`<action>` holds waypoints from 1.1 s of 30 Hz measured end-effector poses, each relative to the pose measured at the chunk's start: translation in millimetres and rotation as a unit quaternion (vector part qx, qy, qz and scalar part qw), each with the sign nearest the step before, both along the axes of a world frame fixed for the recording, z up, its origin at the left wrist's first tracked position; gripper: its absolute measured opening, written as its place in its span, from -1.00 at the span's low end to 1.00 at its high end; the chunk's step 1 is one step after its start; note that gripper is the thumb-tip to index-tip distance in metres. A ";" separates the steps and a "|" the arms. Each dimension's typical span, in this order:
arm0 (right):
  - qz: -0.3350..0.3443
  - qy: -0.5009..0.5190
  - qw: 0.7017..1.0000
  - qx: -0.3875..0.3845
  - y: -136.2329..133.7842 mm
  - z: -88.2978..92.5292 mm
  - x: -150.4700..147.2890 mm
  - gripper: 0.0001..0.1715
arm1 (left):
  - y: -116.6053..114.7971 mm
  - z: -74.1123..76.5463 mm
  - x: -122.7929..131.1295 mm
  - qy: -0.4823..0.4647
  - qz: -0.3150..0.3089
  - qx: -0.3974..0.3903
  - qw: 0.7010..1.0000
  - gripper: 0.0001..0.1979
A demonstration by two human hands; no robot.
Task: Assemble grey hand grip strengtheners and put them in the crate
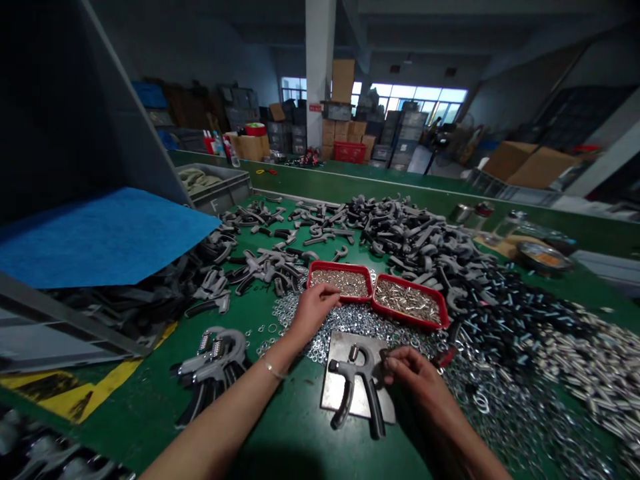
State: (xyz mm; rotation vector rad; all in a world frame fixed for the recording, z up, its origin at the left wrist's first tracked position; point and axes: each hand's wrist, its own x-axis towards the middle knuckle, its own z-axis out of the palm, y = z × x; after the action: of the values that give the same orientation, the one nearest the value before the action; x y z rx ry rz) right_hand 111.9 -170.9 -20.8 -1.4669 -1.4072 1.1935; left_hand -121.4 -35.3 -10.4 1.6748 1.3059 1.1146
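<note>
A grey and black hand grip strengthener [373,390] with a metal spring lies on a flat metal plate [330,393] in front of me. My right hand [413,370] is beside its right side, thumb and fingers closed around a small dark piece that I cannot make out. At the front edge of the left red tray [340,265], which holds tiny metal parts, is my left hand [316,308], its fingers pinched together. Whatever sits between those fingertips is hidden. The right red tray [445,313] contains small metal pins.
Loose metal washers [285,313] surround the trays. Grip handles [420,233] are heaped behind, with more grip strengtheners [217,357] at the left. Black parts [505,320] and silver cylinders [575,353] spread rightward. A grey crate with a blue sheet [110,233] stands left.
</note>
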 end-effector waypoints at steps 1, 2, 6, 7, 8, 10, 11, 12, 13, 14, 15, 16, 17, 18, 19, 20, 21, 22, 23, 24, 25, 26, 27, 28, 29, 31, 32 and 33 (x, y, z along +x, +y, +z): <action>0.001 0.017 1.000 -0.015 -10.1 -4.5 -1.9 -0.71 | -19.6 -4.0 -2.9 -0.020 -0.027 -0.027 0.999 -0.89; 0.004 0.012 1.000 -0.019 -16.3 -8.2 -5.0 -0.69 | -38.8 -8.5 -5.9 -0.041 -0.057 -0.067 0.995 -0.88; 0.016 -0.132 0.989 0.059 -14.9 -14.6 -22.0 -0.67 | -91.3 -20.1 -11.9 -0.040 -0.125 -0.187 0.974 -0.91; 0.021 -0.159 0.983 0.087 -11.9 -15.3 -26.2 -0.69 | -96.6 -20.4 -10.6 0.002 -0.127 -0.157 0.979 -0.95; 0.029 -0.180 0.976 0.114 -9.0 -16.1 -29.9 -0.71 | -99.2 -20.0 -8.2 0.051 -0.129 -0.109 0.984 -0.96; 0.051 -0.224 0.958 0.170 -5.0 -18.8 -35.4 -0.73 | -99.2 -19.1 -1.1 0.140 -0.133 -0.003 0.981 -0.93; 0.060 -0.240 0.950 0.192 -4.0 -20.8 -37.0 -0.74 | -98.0 -19.4 3.0 0.175 -0.136 0.037 0.974 -0.92; 0.067 -0.251 0.943 0.209 -3.6 -23.2 -38.0 -0.75 | -96.8 -20.5 6.8 0.204 -0.140 0.063 0.967 -0.93; 0.071 -0.260 0.937 0.222 -3.6 -25.7 -38.4 -0.77 | -96.0 -22.2 10.2 0.229 -0.145 0.078 0.959 -0.93; 0.073 -0.271 0.930 0.236 -3.8 -28.4 -38.4 -0.78 | -95.7 -24.4 12.8 0.249 -0.151 0.087 0.953 -0.93; 0.074 -0.281 0.924 0.247 -4.1 -31.0 -38.3 -0.80 | -96.0 -26.6 14.4 0.266 -0.156 0.093 0.947 -0.93; 0.074 -0.291 0.918 0.257 -4.4 -33.5 -38.0 -0.81 | -96.6 -28.5 15.1 0.280 -0.162 0.100 0.941 -0.93; 0.074 -0.302 0.913 0.266 -4.5 -35.8 -37.8 -0.82 | -97.5 -30.0 15.0 0.293 -0.167 0.109 0.935 -0.92; 0.073 -0.311 0.907 0.273 -4.4 -37.9 -37.6 -0.83 | -98.5 -30.8 14.3 0.304 -0.171 0.118 0.929 -0.92; 0.073 -0.321 0.902 0.280 -4.2 -39.7 -37.5 -0.83 | -99.4 -31.0 13.3 0.316 -0.176 0.129 0.923 -0.91; 0.073 -0.329 0.897 0.287 -3.9 -41.2 -37.3 -0.84 | -100.3 -30.8 12.2 0.328 -0.181 0.141 0.916 -0.90; 0.075 -0.337 0.891 0.294 -3.6 -42.5 -37.1 -0.84 | -101.1 -30.4 11.4 0.338 -0.185 0.152 0.910 -0.90; 0.079 -0.343 0.886 0.302 -3.2 -43.4 -36.8 -0.85 | -101.7 -29.9 10.9 0.347 -0.185 0.161 0.905 -0.89; 0.086 -0.349 0.881 0.309 -2.9 -44.0 -36.4 -0.85 | -102.2 -29.5 10.8 0.355 -0.184 0.170 0.901 -0.89; 0.095 -0.355 0.875 0.315 -2.4 -44.3 -36.0 -0.85 | -102.5 -29.4 11.2 0.363 -0.183 0.181 0.895 -0.89; 0.104 -0.360 0.870 0.320 -2.0 -44.3 -35.6 -0.85 | -102.7 -29.4 12.0 0.373 -0.182 0.192 0.889 -0.89; 0.112 -0.366 0.865 0.324 -1.6 -43.9 -35.3 -0.84 | -102.7 -29.6 13.2 0.383 -0.182 0.205 0.882 -0.89; 0.119 -0.372 0.861 0.325 -1.4 -43.2 -35.2 -0.83 | -102.5 -29.9 14.6 0.393 -0.182 0.219 0.874 -0.89; 0.124 -0.379 0.858 0.326 -1.4 -42.0 -35.2 -0.82 | -102.3 -30.2 16.1 0.402 -0.183 0.235 0.866 -0.88; 0.128 -0.384 0.854 0.325 -2.0 -40.4 -35.3 -0.80 | -102.1 -30.5 17.6 0.409 -0.183 0.250 0.858 -0.87; 0.139 -0.393 0.849 0.325 -5.3 -36.4 -34.6 -0.78 | -102.8 -31.2 19.8 0.423 -0.182 0.275 0.844 -0.85; 0.148 -0.396 0.845 0.326 -8.2 -34.4 -33.2 -0.76 | -104.0 -31.8 20.3 0.431 -0.181 0.285 0.837 -0.84; 0.159 -0.398 0.842 0.327 -12.2 -32.6 -30.7 -0.72 | -106.1 -32.6 20.0 0.439 -0.181 0.293 0.830 -0.83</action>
State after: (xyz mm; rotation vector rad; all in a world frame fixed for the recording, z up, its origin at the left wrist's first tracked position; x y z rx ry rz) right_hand 81.2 -183.1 -53.4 -1.2690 -2.3867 0.1241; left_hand -101.4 -141.3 -43.0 2.9793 1.0770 0.5034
